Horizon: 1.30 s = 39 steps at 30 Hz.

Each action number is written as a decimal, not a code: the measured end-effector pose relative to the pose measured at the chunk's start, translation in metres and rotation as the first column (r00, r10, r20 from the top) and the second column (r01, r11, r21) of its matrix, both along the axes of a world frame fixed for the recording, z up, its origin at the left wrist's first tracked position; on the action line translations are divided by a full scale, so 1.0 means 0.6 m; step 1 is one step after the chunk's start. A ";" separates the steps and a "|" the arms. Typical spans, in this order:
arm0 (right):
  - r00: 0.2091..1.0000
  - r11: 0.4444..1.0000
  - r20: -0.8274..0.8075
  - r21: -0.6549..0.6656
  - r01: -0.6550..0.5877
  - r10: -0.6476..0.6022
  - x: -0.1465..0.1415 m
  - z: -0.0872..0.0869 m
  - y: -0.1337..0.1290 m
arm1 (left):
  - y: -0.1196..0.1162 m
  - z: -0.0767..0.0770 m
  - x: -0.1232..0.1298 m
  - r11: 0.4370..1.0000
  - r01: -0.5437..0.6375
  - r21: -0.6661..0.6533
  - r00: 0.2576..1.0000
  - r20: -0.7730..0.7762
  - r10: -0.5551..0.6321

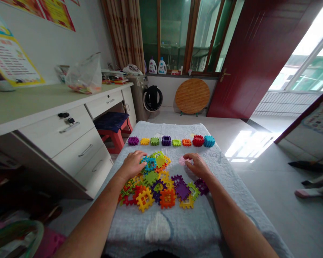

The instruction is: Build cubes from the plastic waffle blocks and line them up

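My left hand [133, 164] is at the left side of a heap of notched plastic building tiles, its fingers and thumb closed on the edge of a blue window tile [150, 164]. Lime tiles [159, 159] lie just right of it. My right hand [197, 165] hovers over the cloth with thumb and forefinger apart, next to a pale pink patch [182, 160]; whether that is a piece or a print, I cannot tell. Nearer to me are a yellow tile [145, 199], an orange tile [167, 198] and a purple tile [182, 191].
Sorted by colour, several tile stacks run across the far part of the cloth-covered table [158, 227], from a purple stack [133, 141] to a blue stack [209, 141]. A white desk [56, 104] and a stool [111, 123] stand to the left.
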State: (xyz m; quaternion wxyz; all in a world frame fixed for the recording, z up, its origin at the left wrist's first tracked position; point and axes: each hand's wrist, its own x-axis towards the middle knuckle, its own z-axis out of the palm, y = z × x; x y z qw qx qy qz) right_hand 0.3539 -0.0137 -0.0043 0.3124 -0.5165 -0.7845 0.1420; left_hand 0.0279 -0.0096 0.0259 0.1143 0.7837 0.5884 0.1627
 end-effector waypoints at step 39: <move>0.960 0.978 0.187 0.077 0.196 -0.207 -0.003 0.024 0.033 | -0.006 -0.019 -0.073 0.949 -0.008 -0.314 0.736 0.641 0.219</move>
